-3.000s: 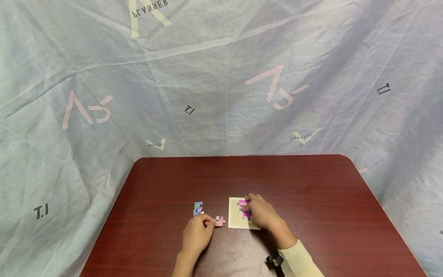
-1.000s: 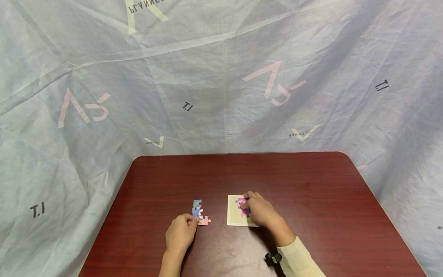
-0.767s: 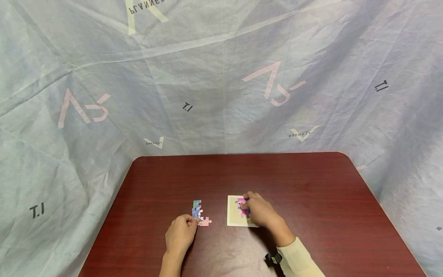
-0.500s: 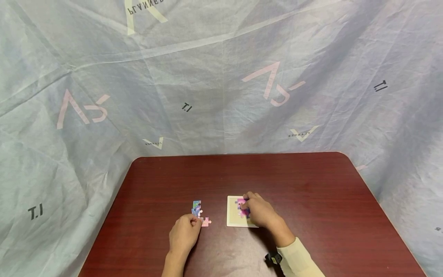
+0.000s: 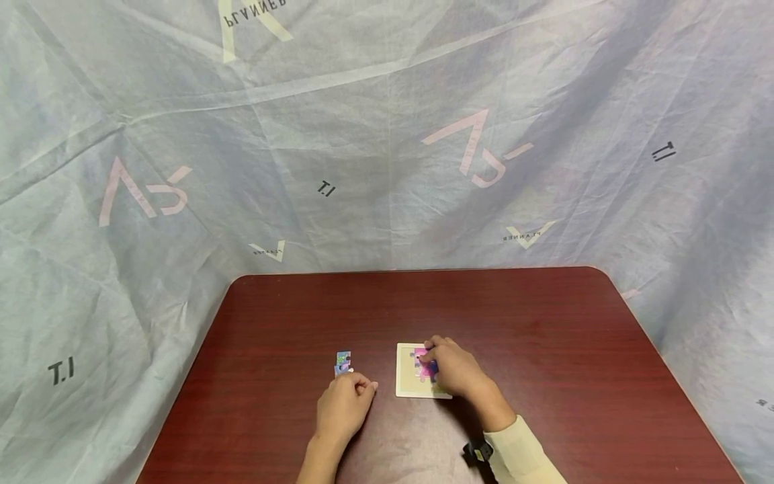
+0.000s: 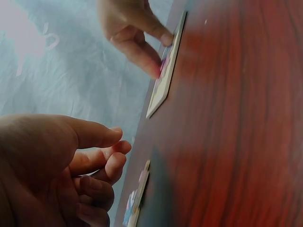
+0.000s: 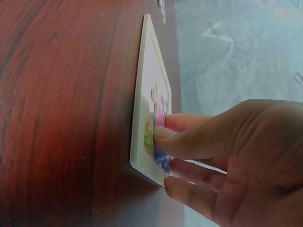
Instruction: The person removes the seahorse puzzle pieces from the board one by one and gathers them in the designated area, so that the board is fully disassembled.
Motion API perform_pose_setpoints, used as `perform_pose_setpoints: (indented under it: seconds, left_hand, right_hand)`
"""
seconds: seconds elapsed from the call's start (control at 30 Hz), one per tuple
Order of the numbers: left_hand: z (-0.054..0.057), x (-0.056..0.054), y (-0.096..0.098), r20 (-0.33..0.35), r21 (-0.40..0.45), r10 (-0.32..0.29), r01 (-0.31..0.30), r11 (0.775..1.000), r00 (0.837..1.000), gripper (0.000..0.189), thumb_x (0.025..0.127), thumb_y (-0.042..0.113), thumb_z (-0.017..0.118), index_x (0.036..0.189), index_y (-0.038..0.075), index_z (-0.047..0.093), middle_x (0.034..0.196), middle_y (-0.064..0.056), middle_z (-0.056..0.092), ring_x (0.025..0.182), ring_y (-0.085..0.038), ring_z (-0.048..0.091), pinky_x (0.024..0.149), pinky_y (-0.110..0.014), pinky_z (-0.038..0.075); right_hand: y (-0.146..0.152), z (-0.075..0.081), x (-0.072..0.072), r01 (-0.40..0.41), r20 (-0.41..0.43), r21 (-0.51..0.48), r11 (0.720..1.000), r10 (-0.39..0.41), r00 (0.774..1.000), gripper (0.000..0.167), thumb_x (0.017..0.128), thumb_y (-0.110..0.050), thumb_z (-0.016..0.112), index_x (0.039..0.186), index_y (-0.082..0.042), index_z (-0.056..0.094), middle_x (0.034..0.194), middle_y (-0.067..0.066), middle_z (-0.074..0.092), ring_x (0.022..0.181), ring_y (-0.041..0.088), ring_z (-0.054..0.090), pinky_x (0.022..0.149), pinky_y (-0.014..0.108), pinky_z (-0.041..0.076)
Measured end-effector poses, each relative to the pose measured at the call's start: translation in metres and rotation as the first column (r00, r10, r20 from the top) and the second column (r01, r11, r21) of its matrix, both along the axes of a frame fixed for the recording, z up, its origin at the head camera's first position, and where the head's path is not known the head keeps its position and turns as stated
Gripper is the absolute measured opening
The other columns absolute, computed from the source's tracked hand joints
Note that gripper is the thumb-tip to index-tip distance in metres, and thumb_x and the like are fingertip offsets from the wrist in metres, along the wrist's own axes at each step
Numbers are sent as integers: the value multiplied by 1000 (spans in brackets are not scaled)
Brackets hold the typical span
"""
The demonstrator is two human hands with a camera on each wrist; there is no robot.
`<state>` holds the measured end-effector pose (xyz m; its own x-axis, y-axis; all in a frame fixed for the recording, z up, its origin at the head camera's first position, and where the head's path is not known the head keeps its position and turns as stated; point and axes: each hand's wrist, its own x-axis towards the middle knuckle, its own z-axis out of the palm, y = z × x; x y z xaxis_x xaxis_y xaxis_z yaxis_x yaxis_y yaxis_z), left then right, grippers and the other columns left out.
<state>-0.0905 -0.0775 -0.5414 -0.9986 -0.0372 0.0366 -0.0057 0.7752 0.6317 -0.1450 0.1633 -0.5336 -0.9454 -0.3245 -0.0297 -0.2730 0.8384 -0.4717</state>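
My left hand [image 5: 346, 405] hovers over the near end of a few loose jigsaw pieces [image 5: 342, 361]; its fingers are loosely bent. In the left wrist view, nothing shows between the thumb and index tips [image 6: 116, 135], and the loose jigsaw pieces [image 6: 137, 196] lie on the table below. The pink one is hidden by the hand in the head view. My right hand [image 5: 459, 370] touches the pink and purple pieces [image 5: 422, 361] set in a cream puzzle tray [image 5: 407, 395]. Its thumb and fingertips rest on those pieces and at the tray's edge [image 7: 142, 94], fairly straight.
The tray lies flat on a dark red wooden table [image 5: 514, 302], to the right of the loose pieces. A pale printed cloth [image 5: 387, 134] hangs behind and on both sides. A black device [image 5: 478, 453] sits at the right wrist, by a cream sleeve [image 5: 521, 450].
My left hand pulled the pink jigsaw piece leftward to the blue ones, then let go and shifted right, covering it. My right hand stays on the tray.
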Motion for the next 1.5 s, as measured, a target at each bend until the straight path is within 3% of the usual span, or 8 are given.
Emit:
perform_pose_setpoints:
  seconds: [0.53,0.8,1.0,1.3,1.5]
  left_hand:
    - [-8,-6,32,-100,-77,-118,111,991,988,16,88,25,82,76,21,73,73,12,59,66,1,48,57,-22,40]
    - [-12,-8,45,-89,-77,-166,160,984,982,10,88,24,82,81,20,76,75,12,60,69,0,52,58,-24,43]
    - [-13,-12,54,-110,-91,-211,202,975,971,12,87,23,82,92,13,80,79,8,64,73,-4,58,60,-25,45]
    - [-17,-16,65,-87,-150,-276,261,954,957,14,87,25,82,94,13,78,76,8,53,65,-4,45,54,-23,34]
    - [-18,-18,69,-108,-169,-276,256,952,955,12,86,22,84,92,13,79,76,8,55,64,-5,47,53,-24,35]
  right_hand:
    - [0,0,0,-7,-19,-21,1000,7,1000,47,73,15,70,112,-9,82,130,11,71,129,32,64,83,51,59]
    - [0,0,1,-16,-7,4,1000,16,1000,53,74,14,71,122,-9,79,133,10,69,129,33,62,81,54,58]
    - [-1,-1,1,-18,-11,18,1000,18,1000,56,73,13,75,125,-9,77,135,11,69,130,33,62,83,55,59]
    - [-1,-3,-1,-38,-31,35,999,39,999,55,74,15,69,124,-8,77,134,12,69,130,35,62,86,54,60]
    - [0,-3,1,-35,-20,20,999,36,999,55,74,16,68,123,-8,77,134,13,69,130,35,61,86,55,60]
